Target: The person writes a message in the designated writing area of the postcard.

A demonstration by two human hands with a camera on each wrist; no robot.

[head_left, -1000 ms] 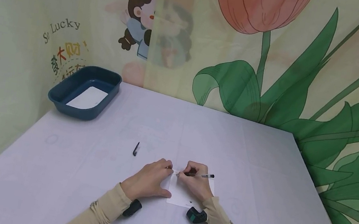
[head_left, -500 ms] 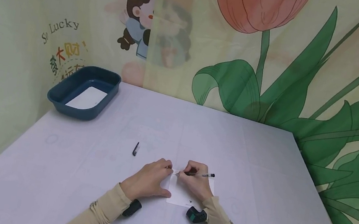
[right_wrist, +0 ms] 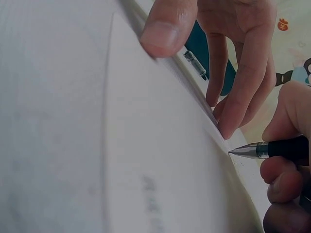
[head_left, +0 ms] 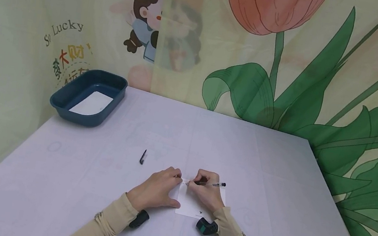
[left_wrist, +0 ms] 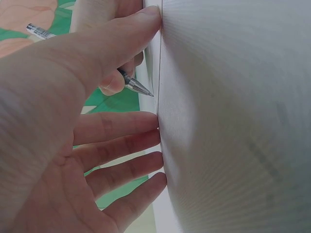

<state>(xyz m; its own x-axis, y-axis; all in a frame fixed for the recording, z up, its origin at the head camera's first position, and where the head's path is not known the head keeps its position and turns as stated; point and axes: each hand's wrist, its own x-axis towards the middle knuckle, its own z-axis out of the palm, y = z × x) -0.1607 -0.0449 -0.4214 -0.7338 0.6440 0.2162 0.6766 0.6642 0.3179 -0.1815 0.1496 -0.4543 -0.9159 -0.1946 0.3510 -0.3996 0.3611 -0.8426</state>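
A small white sheet of paper lies on the table in front of the person. The right hand pinches a black pen with a clear barrel, its tip at the sheet's upper left. In the right wrist view the metal point of the pen meets the paper. Along the sheet's left edge rests the left hand, thumb and fingertips spread and touching down. Small dark marks show near the pen tip and near the sheet's lower edge; they are too small to read.
A black pen cap lies on the white table, beyond the left hand. At the far left corner stands a dark blue basin with white paper inside. Printed curtains border the table's back and sides.
The head view has shifted very slightly. Both hands, the pen and the sheet stay almost in place.
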